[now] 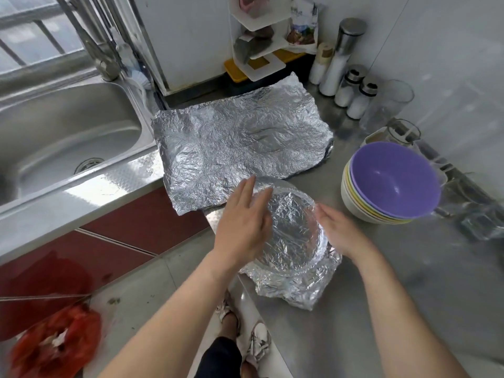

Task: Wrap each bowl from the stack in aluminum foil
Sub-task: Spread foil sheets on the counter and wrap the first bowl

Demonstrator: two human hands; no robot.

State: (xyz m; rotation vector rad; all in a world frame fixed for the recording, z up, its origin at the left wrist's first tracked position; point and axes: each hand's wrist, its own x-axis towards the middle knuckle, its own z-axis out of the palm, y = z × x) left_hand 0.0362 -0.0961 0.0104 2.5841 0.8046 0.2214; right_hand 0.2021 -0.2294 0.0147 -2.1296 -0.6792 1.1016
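Observation:
A bowl lined and covered with crinkled aluminum foil (293, 236) sits near the front corner of the steel counter. My left hand (244, 222) lies flat with straight fingers on its left rim. My right hand (339, 230) presses its right rim with fingers extended. A loose flap of foil sticks out below the bowl. Behind it lies a large creased foil sheet (240, 140), spread flat. To the right stands a stack of bowls (390, 186), the top one purple and tilted.
A steel sink (68, 132) with a tap is at the left. Salt shakers (354, 96), bottles and glass jars (401, 132) line the back right wall. A white rack (259, 45) stands at the back. A red bag (54, 345) lies on the floor below.

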